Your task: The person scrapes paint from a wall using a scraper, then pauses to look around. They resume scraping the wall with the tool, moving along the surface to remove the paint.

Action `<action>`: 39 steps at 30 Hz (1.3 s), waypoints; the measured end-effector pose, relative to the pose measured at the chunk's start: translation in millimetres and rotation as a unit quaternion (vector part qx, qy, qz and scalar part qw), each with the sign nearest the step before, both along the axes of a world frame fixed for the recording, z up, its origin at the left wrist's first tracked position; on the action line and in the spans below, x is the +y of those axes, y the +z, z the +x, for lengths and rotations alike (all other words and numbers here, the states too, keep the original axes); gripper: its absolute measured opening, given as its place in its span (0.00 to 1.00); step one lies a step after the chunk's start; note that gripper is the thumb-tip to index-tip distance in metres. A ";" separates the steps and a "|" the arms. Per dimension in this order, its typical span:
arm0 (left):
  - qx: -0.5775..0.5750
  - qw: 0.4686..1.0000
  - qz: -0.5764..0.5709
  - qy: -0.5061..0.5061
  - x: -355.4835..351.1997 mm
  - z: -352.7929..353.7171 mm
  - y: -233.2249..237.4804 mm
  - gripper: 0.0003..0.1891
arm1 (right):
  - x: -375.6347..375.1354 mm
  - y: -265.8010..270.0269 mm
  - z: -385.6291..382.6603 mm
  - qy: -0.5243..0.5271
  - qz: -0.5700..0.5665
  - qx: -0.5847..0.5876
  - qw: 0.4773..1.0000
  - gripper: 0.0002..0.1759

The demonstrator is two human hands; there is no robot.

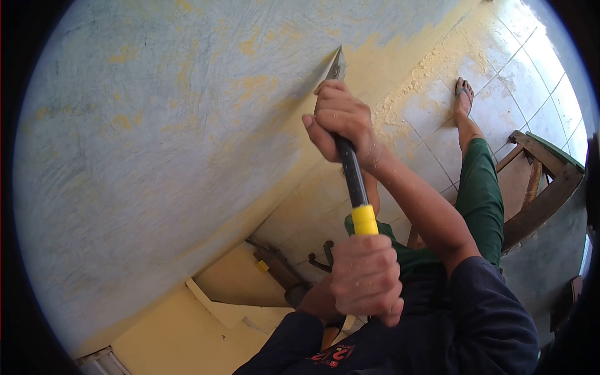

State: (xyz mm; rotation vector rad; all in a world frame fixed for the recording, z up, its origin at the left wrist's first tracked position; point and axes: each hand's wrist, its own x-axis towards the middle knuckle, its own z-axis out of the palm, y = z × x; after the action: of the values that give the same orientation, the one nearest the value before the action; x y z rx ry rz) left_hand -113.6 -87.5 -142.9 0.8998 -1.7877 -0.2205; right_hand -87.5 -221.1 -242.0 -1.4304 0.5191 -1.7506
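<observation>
"Down by the dark shirt (425, 315), what is the left hand (367, 278) doing?"

"Clenched around the handle end of the scraper (354, 178), just below its yellow collar (364, 220). The hand looks blurred. If that grip loosens, the handle could twist and swing the blade sideways."

"And the right hand (342, 119)?"

"Wrapped round the upper shaft, its fingers right beside the blade (335, 70). That's what worries me: specks dot the skin, and if dust makes the hold slick, the fingers could slide onto the metal."

"Where does the blade point?"

"Up at the patchy wall (156, 156), its tip at or very near the surface; I can't tell whether it touches. At so slant an angle it could skid, and the knuckles might knock the wall."

"Anything further off?"

"Yellowish flakes (415, 81) on the tiled floor (512, 106), near the right foot (462, 100). Step on those while leaning and the sole could slip. A wooden frame (542, 209) stands beside that leg too; a stumble backward could catch it."
</observation>
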 end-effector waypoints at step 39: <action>-0.070 0.987 0.141 -0.045 -9.8 13.1 2.3 0.11 | -11.4 -25.9 -0.4 0.018 0.014 0.010 1.000 0.18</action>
State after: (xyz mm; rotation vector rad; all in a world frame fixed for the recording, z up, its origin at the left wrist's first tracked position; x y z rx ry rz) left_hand -100.6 -97.3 -140.6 1.0555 -1.9604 -0.4877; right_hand -87.9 -232.5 -267.9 -1.4291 0.5229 -1.6957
